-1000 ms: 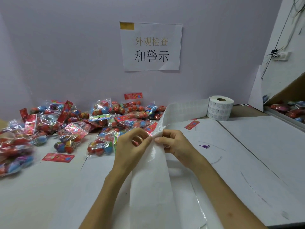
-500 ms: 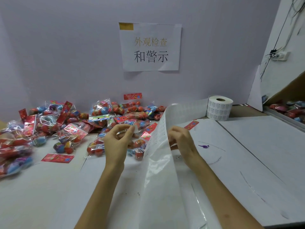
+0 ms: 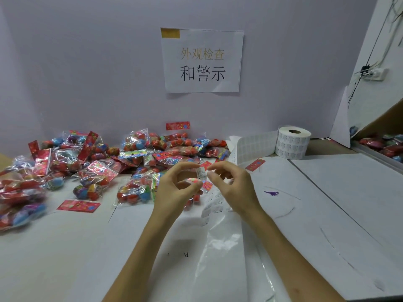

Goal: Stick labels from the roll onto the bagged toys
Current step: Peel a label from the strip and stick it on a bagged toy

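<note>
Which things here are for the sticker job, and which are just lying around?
For the job: label between the left hand and right hand, label roll, backing strip, bagged toys.

Just lying about: loose red card, purple dinosaur shape, wall sign.

Lilac back wall (image 3: 87, 73). Taped to it: white paper sign (image 3: 201, 61) with two rows of Chinese characters, upper row pale gold, lower row black. Strip of yellow tape (image 3: 170, 33) over sign's top left corner. White table top (image 3: 54, 258) under large white sheets with faint pen lines. Small purple dinosaur shape (image 3: 271, 193) on sheet, right of centre. On right side wall: white socket block (image 3: 374, 74), dark cables (image 3: 370, 51) above it. Below: brown cardboard box (image 3: 379, 120). White sheet (image 3: 340, 125) propped upright in corner.
</note>
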A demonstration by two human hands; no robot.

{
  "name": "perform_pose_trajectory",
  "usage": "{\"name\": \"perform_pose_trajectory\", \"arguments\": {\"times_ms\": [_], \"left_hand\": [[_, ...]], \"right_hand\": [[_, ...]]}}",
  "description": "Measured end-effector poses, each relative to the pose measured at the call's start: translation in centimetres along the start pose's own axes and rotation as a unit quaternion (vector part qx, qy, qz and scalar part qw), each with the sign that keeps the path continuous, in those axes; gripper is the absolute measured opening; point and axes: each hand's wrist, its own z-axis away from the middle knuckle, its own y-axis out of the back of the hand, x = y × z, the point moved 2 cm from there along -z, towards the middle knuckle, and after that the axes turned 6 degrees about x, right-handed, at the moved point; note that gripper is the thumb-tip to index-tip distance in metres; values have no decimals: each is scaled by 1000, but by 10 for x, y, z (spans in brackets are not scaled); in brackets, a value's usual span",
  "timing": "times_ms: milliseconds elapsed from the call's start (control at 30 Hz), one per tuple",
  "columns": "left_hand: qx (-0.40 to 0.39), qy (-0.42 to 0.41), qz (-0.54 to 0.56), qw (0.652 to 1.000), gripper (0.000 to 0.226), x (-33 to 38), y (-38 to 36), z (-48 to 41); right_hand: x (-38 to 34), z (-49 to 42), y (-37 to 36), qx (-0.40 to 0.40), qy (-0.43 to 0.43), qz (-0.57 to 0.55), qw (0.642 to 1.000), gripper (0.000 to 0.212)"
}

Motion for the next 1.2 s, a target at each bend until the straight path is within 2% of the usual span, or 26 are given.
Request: {"name": "perform_pose_trajectory", "arguments": {"times_ms": [200, 300, 367, 433, 500, 567, 667, 733, 800, 900, 967, 1067, 1200], "left_hand": [[-24, -40, -44, 998, 48, -6, -4, 1], [7, -31, -52, 998, 55, -9, -4, -1], [53, -19, -106, 993, 53, -13, 0, -3], [112, -9, -234, 966, 41, -20, 10, -5], [140, 22, -360, 922, 36, -27, 20, -7], [115, 74, -441, 887, 47, -33, 23, -6], [34, 143, -529, 836, 70, -39, 21, -5], [1, 161, -546, 822, 72, -43, 18, -4], [-7, 161, -507, 847, 66, -40, 17, -3], [12, 156, -364, 918, 58, -32, 14, -3], [47, 165, -262, 950, 59, -27, 12, -3], [91, 187, -112, 972, 65, -22, 13, -6], [94, 234, 60, 966, 66, -21, 16, -9]], "right_hand": [[3, 1, -3, 19, 39, 50, 998, 5], [3, 1, -4, 20, 64, 63, 996, 6], [3, 2, -6, 15, 67, 64, 996, 5], [5, 2, -5, 18, 52, 54, 997, 4], [8, 0, -3, 5, 17, 46, 999, 5], [13, -2, -2, -22, -28, 62, 997, 7], [23, -3, -1, -47, -76, 136, 987, 3], [28, -3, 0, -58, -93, 162, 981, 4], [29, -2, 1, -64, -106, 159, 980, 2], [30, -2, -1, -66, -134, 121, 981, 8], [31, -1, -3, -75, -159, 106, 979, 16], [30, 0, -5, -81, -180, 80, 977, 28], [26, 0, -6, -36, -174, 52, 983, 43]]}}
